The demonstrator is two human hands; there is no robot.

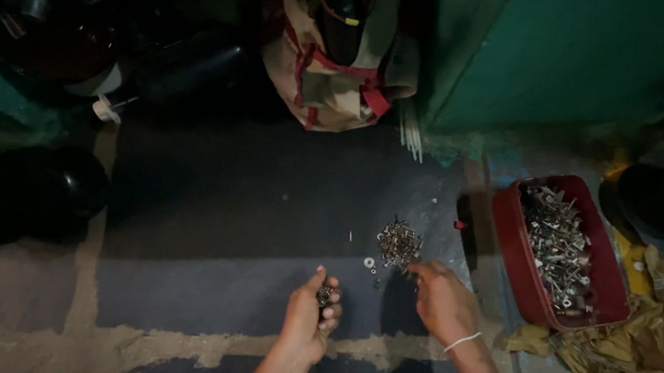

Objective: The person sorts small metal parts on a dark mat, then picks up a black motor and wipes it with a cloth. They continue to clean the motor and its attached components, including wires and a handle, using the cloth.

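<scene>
Left hand point(312, 312) curling closed, grip holding small cluster of metal fasteners point(325, 294). Right hand point(443, 300) reaching, fingers pinching at edge of loose pile of nuts and washers point(399, 243) lying on floor point(241, 199) just ahead of both grips; whether anything is pinched is probably too dim to tell. Red tray point(516, 260) of bolts sitting right of right grip. Sorting looking partway: most of pile remaining.

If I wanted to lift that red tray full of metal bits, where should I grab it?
Probably by the two long rims of the red tray, one hand each side, coming from above. It is long and narrow, lies flat on the floor and is heaped with metal fasteners, so a one-ended grip would likely tip it.
</scene>
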